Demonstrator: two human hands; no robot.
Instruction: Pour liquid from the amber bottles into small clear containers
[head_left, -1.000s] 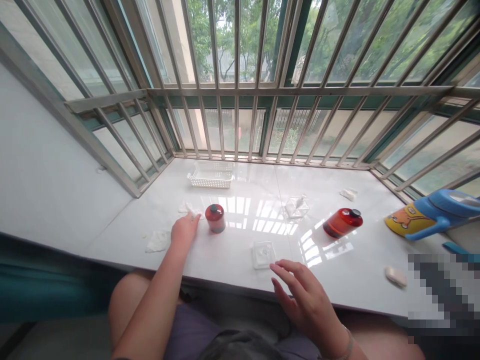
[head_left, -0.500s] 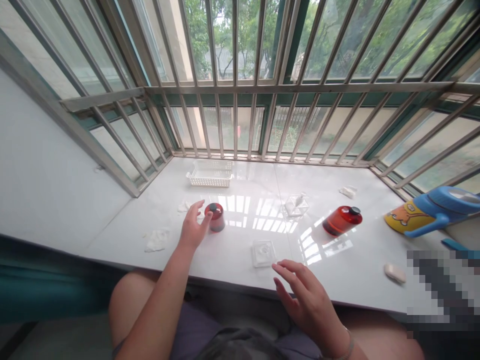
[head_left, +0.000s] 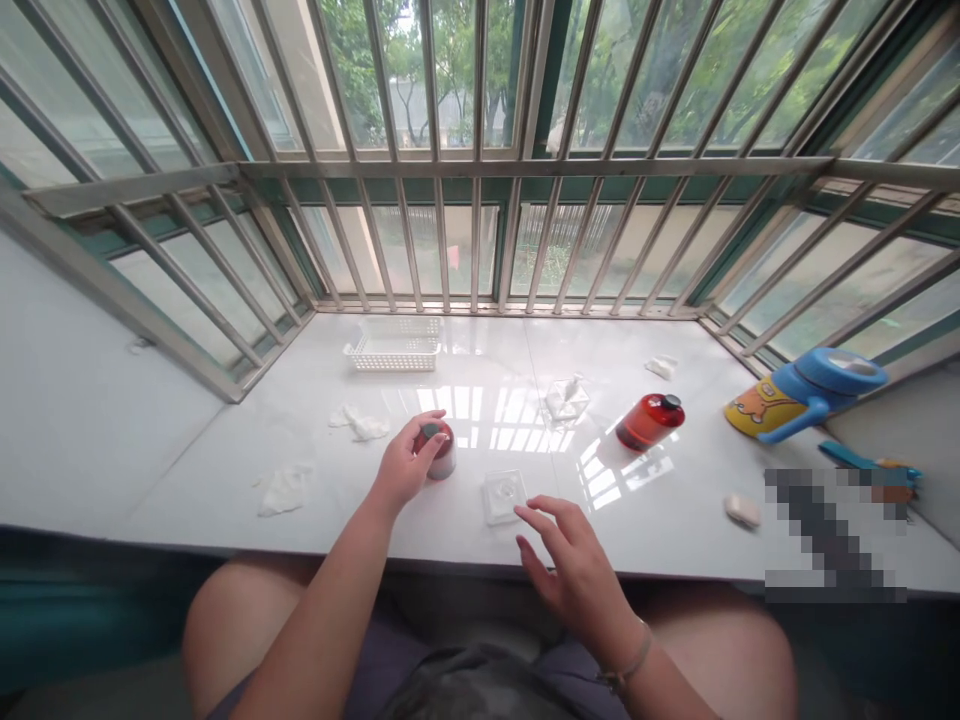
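Red translucent cylindrical bottle [head_left: 445, 463] stands in front of the white perforated plastic basket [head_left: 391, 362]; left hand [head_left: 403, 470] curls round its dark round cap [head_left: 430, 430], whether gripping is unclear; right hand [head_left: 568, 550] spread; holding lower should steady it.

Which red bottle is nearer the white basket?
The bottle with the left hand at its cap; the other bottle is farther right, untouched.

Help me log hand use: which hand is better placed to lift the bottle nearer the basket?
Left hand, probably: it curls at the cap of that bottle; the right hand is farther off.
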